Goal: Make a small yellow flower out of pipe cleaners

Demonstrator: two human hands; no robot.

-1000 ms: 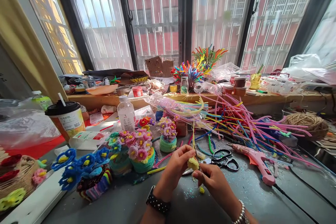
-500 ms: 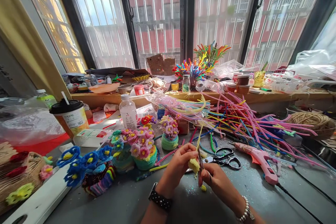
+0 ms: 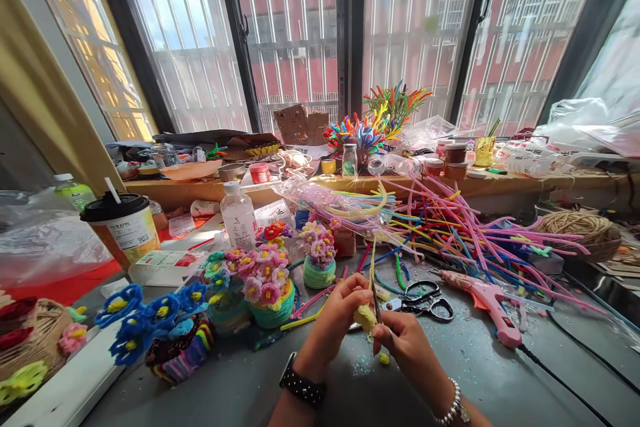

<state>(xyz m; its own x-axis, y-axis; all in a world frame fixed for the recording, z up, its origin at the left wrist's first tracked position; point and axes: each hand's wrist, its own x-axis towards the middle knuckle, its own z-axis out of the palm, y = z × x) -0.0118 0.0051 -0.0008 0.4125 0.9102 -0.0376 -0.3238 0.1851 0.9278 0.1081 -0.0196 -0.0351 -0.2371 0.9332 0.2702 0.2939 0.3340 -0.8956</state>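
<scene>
Low in the middle of the head view, my left hand (image 3: 336, 312) is closed on a pale yellow fuzzy piece (image 3: 365, 317), from which a thin yellow stem (image 3: 371, 265) rises. My right hand (image 3: 407, 341) pinches a slim dark metal tool (image 3: 377, 303), held nearly upright against the yellow piece; its exact kind is hard to tell. On the grey table just below my fingers lies a small yellow bit (image 3: 384, 359). Black-handled scissors (image 3: 424, 300) rest open beyond my right hand.
A pink glue gun (image 3: 487, 303) with a black cord lies at the right. Behind it spread many pipe cleaners (image 3: 465, 220). Fuzzy flower pots (image 3: 273, 300), a blue-flowered one (image 3: 180, 347), a bottle (image 3: 238, 217) and a drink cup (image 3: 123, 227) stand at the left.
The view has shifted slightly, so most objects appear a little further left. The yellow piece is tilted differently in my left hand, and the tool in my right hand has turned slightly.
</scene>
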